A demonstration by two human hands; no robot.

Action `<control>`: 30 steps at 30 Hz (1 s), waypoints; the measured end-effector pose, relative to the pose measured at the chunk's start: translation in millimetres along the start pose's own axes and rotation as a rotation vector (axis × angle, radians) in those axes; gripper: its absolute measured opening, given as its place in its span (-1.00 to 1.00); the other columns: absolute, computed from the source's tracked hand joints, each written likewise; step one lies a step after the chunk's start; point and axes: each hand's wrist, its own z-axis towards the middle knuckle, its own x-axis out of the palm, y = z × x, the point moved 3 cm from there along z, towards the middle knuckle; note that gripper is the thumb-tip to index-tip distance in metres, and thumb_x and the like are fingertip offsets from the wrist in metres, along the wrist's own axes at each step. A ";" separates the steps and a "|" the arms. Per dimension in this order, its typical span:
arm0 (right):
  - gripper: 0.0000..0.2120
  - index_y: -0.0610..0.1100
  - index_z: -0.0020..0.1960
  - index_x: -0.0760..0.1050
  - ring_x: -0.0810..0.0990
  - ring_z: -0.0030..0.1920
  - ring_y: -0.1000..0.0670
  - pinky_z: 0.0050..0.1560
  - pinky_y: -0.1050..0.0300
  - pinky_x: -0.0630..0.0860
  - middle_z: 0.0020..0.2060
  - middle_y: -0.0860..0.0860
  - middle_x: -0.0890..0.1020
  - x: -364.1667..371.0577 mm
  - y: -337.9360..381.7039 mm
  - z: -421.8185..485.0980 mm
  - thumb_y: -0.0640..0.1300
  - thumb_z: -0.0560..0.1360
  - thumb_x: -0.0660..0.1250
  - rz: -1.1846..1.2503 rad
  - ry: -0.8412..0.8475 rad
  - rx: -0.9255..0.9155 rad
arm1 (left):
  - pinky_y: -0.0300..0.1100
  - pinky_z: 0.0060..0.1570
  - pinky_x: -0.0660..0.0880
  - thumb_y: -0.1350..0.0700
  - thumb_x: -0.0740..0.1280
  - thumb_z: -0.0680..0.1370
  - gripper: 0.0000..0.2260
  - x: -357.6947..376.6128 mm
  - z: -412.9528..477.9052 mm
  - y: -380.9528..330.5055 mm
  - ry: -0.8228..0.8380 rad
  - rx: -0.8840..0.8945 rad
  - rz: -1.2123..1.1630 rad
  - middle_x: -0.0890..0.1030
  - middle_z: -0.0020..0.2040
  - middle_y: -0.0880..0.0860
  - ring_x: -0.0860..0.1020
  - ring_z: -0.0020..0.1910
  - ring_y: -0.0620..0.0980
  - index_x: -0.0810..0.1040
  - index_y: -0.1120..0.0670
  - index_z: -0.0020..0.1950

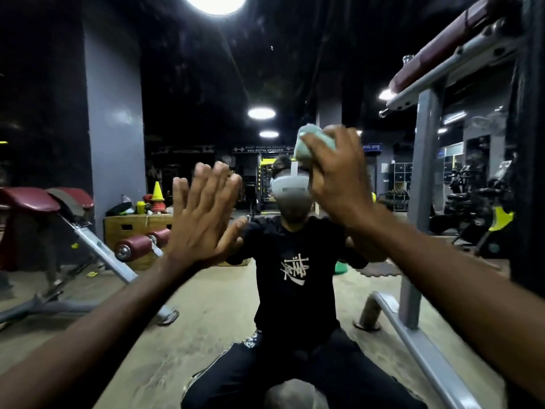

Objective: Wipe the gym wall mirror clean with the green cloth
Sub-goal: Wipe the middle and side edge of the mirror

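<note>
- A dim gym fills the mirror [295,69] before me.
- My right hand [339,184], grip bunched round the green cloth [309,146], sits up-right of my flat, open left hand [203,214].

I count one left hand [203,219], one right hand [336,184] and one green cloth [305,150]. I see one yellow cone [157,191].

The left hand [203,219] lies flat against the mirror [295,69]; right of it and higher, the right hand [333,178] holds the cloth [306,146].
</note>
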 end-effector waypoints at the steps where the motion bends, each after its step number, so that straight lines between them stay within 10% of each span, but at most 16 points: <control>1: -0.52 -0.19 0.29 0.55 0.41 0.07 -0.18 -0.02 -0.06 0.49 0.10 -0.25 0.54 6.7 11.6 -12.8 -0.36 0.38 0.44 -0.001 0.013 0.001 | 0.47 0.51 -0.08 -0.28 0.02 0.64 -0.29 -2.3 4.8 9.0 0.012 -0.035 -0.012 -0.03 0.70 0.16 -0.07 0.67 0.23 0.07 0.06 0.70; 8: -0.72 -0.22 0.22 0.59 0.55 -0.02 -0.23 -0.10 -0.10 0.52 0.03 -0.27 0.59 10.8 58.7 -99.1 -0.27 0.52 0.34 0.052 0.329 -0.490 | 0.46 0.51 -0.02 -0.26 -0.06 0.68 -0.35 -4.4 -0.6 32.7 0.046 0.075 0.011 0.03 0.69 0.20 0.00 0.66 0.28 0.11 0.07 0.69; 13: -0.59 -0.14 0.32 0.54 0.39 0.06 -0.15 -0.07 -0.02 0.43 0.11 -0.23 0.52 18.6 46.2 -9.2 -0.22 0.47 0.38 -0.014 0.081 0.026 | 0.43 0.53 -0.01 -0.21 0.02 0.69 -0.38 -2.9 -2.5 35.2 0.014 0.077 -0.023 0.06 0.69 0.18 0.01 0.67 0.26 0.12 0.06 0.69; 18: -0.63 -0.21 0.27 0.58 0.45 0.00 -0.16 -0.07 0.09 0.31 0.04 -0.23 0.56 17.5 56.7 -8.9 -0.14 0.50 0.26 0.009 0.245 -0.198 | 0.42 0.54 -0.05 -0.24 0.05 0.67 -0.34 -10.0 10.2 49.5 0.004 0.016 -0.020 0.02 0.70 0.15 -0.05 0.68 0.21 0.11 0.07 0.69; 23: -0.52 -0.15 0.31 0.55 0.40 0.06 -0.15 -0.06 0.03 0.36 0.10 -0.19 0.52 28.2 38.9 35.0 -0.28 0.40 0.48 -0.041 0.027 0.027 | 0.46 0.51 -0.08 -0.25 -0.04 0.67 -0.34 -9.6 26.7 62.4 0.041 -0.006 -0.042 -0.04 0.71 0.13 -0.08 0.68 0.22 0.07 0.05 0.70; 30: -0.57 -0.18 0.28 0.56 0.47 -0.04 -0.22 -0.16 -0.07 0.51 0.00 -0.25 0.56 25.3 51.5 22.4 -0.28 0.41 0.47 0.028 0.181 -0.290 | 0.25 0.61 -0.10 -0.16 -0.03 0.67 -0.36 -20.0 8.7 75.1 0.078 -0.075 -0.064 -0.09 0.71 0.15 -0.13 0.68 0.14 -0.03 0.08 0.71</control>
